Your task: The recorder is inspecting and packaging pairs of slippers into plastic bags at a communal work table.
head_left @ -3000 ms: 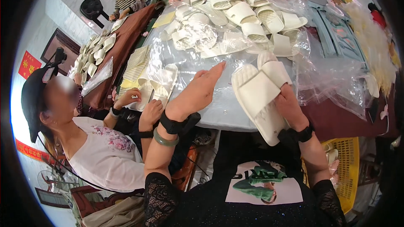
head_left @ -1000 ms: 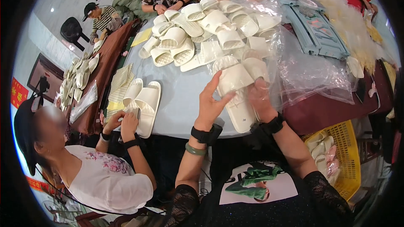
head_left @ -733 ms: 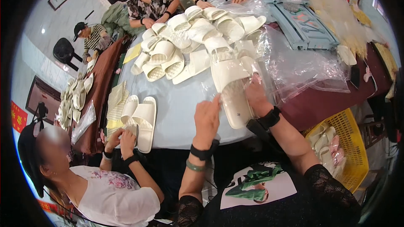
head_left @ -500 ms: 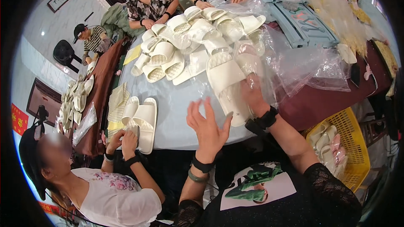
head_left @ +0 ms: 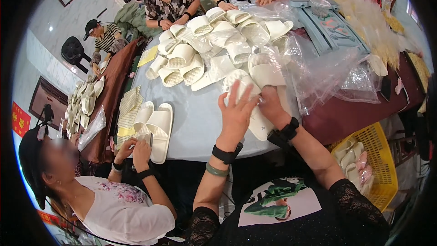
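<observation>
Two cream slippers lie in front of me, toes pointing away: the left slipper (head_left: 260, 129) is partly covered by my hands, and the right slipper (head_left: 266, 70) lies beside it, with clear plastic film near it. My left hand (head_left: 236, 114) is open over the left slipper's strap, fingers apart and holding nothing. Bent inward, the fingers of my right hand (head_left: 272, 108) close on the inner edge of the left slipper; the fingertips are partly hidden. Beyond them is a heap of cream slippers (head_left: 184, 54), some in clear bags.
A co-worker's hands (head_left: 136, 148) hold a small item at left, beside a slipper pair (head_left: 159, 130) and yellow sheets (head_left: 129, 105). Clear bags (head_left: 327, 79) and a blue-grey folding stool (head_left: 334, 29) lie right. A yellow basket (head_left: 387, 168) holds slippers. Other people sit across the table.
My left hand has moved up and right, from above the bare tabletop to over the left slipper. My right hand stays at the slippers, its fingers now bent more inward. The view has shifted slightly.
</observation>
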`<state>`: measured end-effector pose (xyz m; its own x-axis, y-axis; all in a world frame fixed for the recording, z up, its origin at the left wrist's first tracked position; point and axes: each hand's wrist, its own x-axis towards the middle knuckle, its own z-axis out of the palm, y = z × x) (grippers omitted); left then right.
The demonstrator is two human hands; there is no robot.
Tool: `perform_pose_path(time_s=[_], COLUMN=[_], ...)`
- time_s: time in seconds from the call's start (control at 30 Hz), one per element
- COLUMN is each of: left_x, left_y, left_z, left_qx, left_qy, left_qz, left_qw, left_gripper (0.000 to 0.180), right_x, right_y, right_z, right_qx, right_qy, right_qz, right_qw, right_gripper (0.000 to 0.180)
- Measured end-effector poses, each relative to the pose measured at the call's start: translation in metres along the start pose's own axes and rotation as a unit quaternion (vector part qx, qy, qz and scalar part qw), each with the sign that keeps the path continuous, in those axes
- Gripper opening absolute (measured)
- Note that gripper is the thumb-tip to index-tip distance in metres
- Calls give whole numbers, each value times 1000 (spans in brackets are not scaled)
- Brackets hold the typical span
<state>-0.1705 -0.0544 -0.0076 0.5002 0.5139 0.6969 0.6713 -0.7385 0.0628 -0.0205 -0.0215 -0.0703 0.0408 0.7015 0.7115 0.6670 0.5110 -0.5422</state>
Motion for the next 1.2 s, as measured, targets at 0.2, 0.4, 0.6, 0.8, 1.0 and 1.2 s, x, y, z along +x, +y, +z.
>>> perform_pose_path(time_s=[0.2, 0.4, 0.6, 0.8, 1.0, 1.2], left_x=[0, -11, -54, -57, -73, -94], left_y=[7, 20, 37, 44, 49, 81], left_z=[-11, -35, -36, -39, -42, -5], left_qx=[-208, -465, -597, -635, -618, -567], left_qy=[-73, -250, -301, -319, -370, -480], left_qz=[15, -1, -86, -93, -60, 25], left_qw=[975, 849, 739, 697, 691, 669], left_gripper=[28, 23, 19, 16, 15, 17], right_x=[-8, 19, 17, 9, -1, -5], right_y=[4, -10, -7, -36, -32, -2], right_z=[0, 2, 0, 9, 14, -12], right_qx=[36, -30, -33, -13, 388, 700], right_qy=[7, -109, 6, -69, -115, 8], right_qz=[-35, 121, 73, -62, -26, 49], right_qw=[999, 986, 997, 996, 914, 712], right_gripper=[8, 18, 16, 32, 27, 30])
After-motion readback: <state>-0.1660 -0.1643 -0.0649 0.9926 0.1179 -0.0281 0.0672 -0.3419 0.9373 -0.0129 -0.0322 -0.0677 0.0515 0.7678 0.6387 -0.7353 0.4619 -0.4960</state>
